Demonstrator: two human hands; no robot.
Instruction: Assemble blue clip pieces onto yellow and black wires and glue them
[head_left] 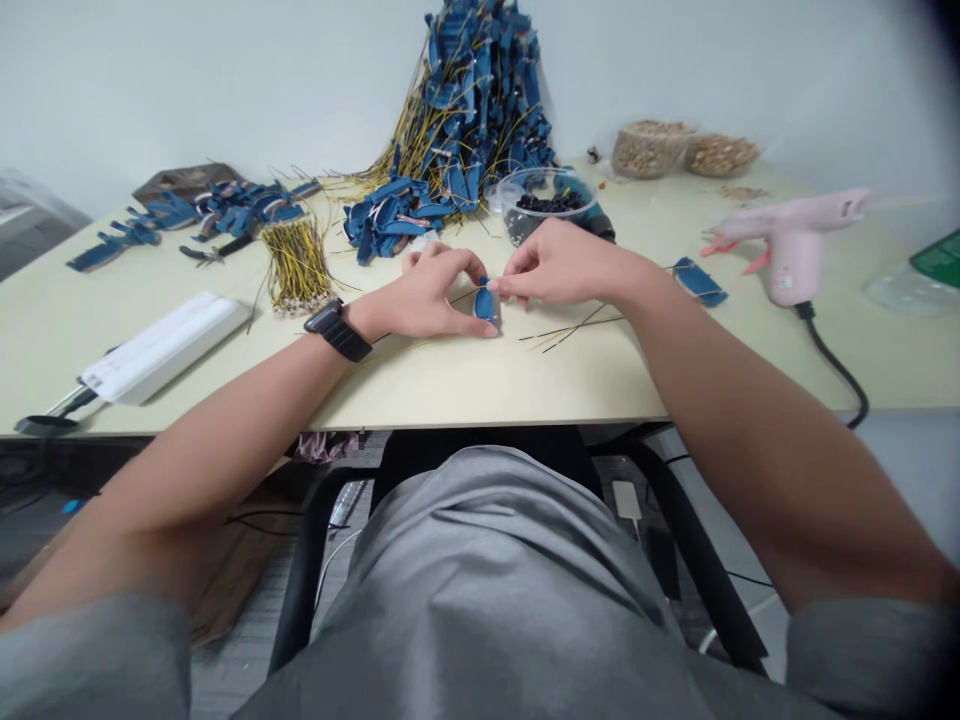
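Observation:
My left hand [429, 295] grips a small blue strip-like piece [485, 304] by its ends, between thumb and fingers, just above the table. At the upper right edge of that piece, the fingertips of my right hand [559, 265] are pinched together. What they pinch is too small to make out, though a thin wire runs close by. Loose yellow and black wires [574, 328] lie under my right wrist. To the right of that wrist rests another blue piece [699, 282] with wires on it.
A tall heap of blue pieces with wires [480, 100] leans at the back wall. Around me lie a wire bundle [296, 265], pliers [216, 252], a white box [165, 345], a tub of black parts [551, 200], bags of small beige parts [649, 150] and a pink glue gun [799, 235].

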